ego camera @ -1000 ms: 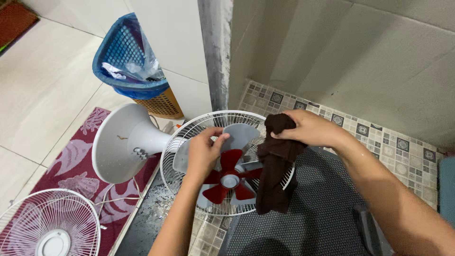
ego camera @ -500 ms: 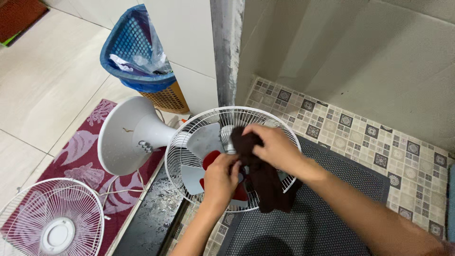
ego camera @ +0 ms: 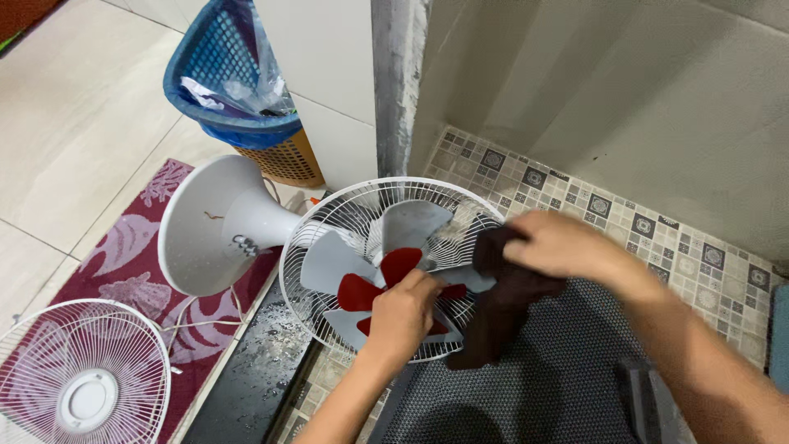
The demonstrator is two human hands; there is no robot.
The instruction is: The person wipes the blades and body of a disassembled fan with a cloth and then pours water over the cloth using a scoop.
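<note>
Head view: a dark brown cloth [ego camera: 501,300] is being gripped in the closed right hand [ego camera: 559,245] at the fan cage's [ego camera: 329,222] three o'clock edge. A grey blade [ego camera: 329,261] is being pinched by the closed left hand [ego camera: 401,316] at six o'clock, over the red hub [ego camera: 362,289].

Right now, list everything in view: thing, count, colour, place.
fan: one, white, red and grey blades, lying on its side, centre
cloth: one, dark brown, on the fan's right edge
loose grille: one, white, bottom left on the rug
rug: one, maroon with pale pattern, left
basket: one, blue liner, top left
mat: one, dark, dotted, bottom right
left hand: on the blades
right hand: gripping the cloth
</note>
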